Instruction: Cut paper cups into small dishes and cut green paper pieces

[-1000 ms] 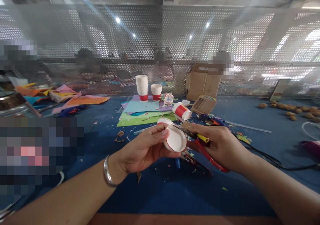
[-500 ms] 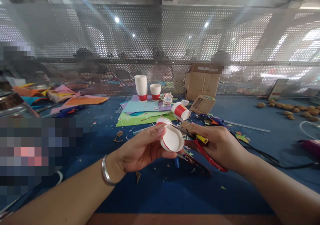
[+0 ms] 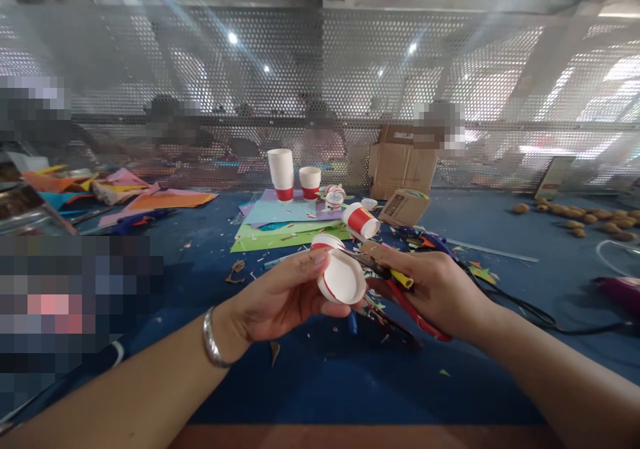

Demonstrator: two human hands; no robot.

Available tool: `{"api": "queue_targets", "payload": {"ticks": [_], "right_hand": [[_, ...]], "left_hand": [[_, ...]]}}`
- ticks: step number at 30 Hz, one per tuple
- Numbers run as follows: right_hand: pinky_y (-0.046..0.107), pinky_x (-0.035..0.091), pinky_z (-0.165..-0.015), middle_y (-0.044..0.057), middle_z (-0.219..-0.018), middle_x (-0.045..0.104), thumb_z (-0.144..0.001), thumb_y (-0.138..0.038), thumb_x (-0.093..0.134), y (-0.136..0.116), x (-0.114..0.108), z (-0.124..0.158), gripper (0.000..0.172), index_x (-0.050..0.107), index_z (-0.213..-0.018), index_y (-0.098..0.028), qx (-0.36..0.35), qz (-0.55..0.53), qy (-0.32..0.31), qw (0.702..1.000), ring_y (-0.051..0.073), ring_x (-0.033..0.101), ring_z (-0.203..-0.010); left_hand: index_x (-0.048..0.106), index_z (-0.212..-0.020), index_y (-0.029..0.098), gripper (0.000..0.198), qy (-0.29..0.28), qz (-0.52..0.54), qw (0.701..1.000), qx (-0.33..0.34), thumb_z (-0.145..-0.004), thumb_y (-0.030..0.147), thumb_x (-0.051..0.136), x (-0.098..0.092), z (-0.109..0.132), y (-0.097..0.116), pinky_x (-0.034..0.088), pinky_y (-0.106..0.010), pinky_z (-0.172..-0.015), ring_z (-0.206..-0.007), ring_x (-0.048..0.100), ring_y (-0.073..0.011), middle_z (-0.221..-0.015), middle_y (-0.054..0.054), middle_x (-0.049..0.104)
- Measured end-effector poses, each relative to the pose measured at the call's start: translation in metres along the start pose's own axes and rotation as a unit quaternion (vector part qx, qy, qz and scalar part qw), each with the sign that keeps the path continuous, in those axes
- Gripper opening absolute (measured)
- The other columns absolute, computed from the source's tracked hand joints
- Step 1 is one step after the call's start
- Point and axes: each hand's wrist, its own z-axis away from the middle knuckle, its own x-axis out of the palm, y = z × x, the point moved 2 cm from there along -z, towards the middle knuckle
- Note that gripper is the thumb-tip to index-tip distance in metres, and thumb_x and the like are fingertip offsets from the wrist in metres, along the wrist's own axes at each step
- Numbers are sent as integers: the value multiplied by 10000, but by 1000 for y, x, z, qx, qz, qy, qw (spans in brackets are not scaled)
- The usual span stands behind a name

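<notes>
My left hand (image 3: 295,294) is closed around a cut-down paper cup (image 3: 343,278), white inside with a red band, its hollow side turned toward me. In my right hand (image 3: 433,289) are red-handled scissors (image 3: 413,309), their blades at the upper rim of the cup piece. A small yellow piece shows by the right fingers. Just behind the cup piece is another red-and-white cup (image 3: 327,241), partly hidden. Farther back a paper cup (image 3: 361,220) lies on its side.
A cup stack (image 3: 281,174) and a shorter cup (image 3: 310,182) stand on coloured paper sheets (image 3: 270,236). Cardboard (image 3: 403,162) leans against a perforated screen. Glue guns with cables, paper scraps and walnut-like brown balls (image 3: 600,219) lie on the blue table. Coloured paper (image 3: 170,199) is at left.
The cup piece and both hands have shifted very slightly left. The scissors remain at the cup's upper rim, and the grips look the same.
</notes>
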Motion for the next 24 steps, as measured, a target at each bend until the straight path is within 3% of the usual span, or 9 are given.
{"api": "queue_targets", "payload": {"ticks": [7, 14, 16, 19, 21, 24], "right_hand": [[265, 547, -744, 75, -931, 789, -940, -267, 593, -2, -1, 0, 243, 716, -1146, -226, 12, -3, 2, 1000, 221, 750, -832], [257, 485, -662, 57, -786, 714, -956, -353, 565, 0, 5, -1, 204, 689, -913, -197, 51, -51, 6, 997, 185, 664, -697], [251, 438, -606, 30, -709, 644, -950, -400, 574, 1, 6, -2, 246, 649, -845, -191, 76, -72, 23, 994, 156, 578, -621], [237, 373, -552, -13, -651, 542, -922, -433, 619, 3, 6, -3, 289, 578, -767, -193, 103, -109, 37, 988, 122, 451, -579], [228, 357, -547, -28, -650, 509, -907, -426, 646, 4, 7, -3, 303, 541, -742, -196, 114, -132, 40, 984, 112, 415, -587], [224, 339, -546, -45, -654, 475, -885, -406, 686, 6, 9, -2, 319, 505, -726, -198, 126, -154, 32, 980, 104, 393, -596]], "left_hand": [[725, -1103, 77, 351, -19, -8, 1000, 11, -984, 360, 555, -1, -1, 1, 631, -189, -735, -914, 753, -209, -1038, -142, 758], [706, -1122, 94, 329, -25, -5, 1000, 7, -979, 354, 563, -1, -1, -2, 644, -218, -711, -916, 754, -233, -1024, -146, 750], [680, -1175, 118, 317, -1, 2, 1000, 14, -962, 338, 597, -2, -1, 0, 648, -220, -668, -916, 754, -239, -1059, -136, 743], [642, -1221, 139, 319, 80, 25, 996, 26, -956, 315, 615, -6, -3, 4, 642, -200, -672, -918, 759, -235, -1067, -120, 743], [641, -1185, 109, 294, 133, 34, 990, 32, -969, 304, 598, -8, -4, 6, 635, -189, -714, -922, 760, -229, -1049, -130, 746], [635, -1137, 92, 255, 167, 18, 985, 45, -961, 275, 610, -8, -6, 7, 628, -197, -758, -965, 749, -230, -1049, -136, 741]]}}
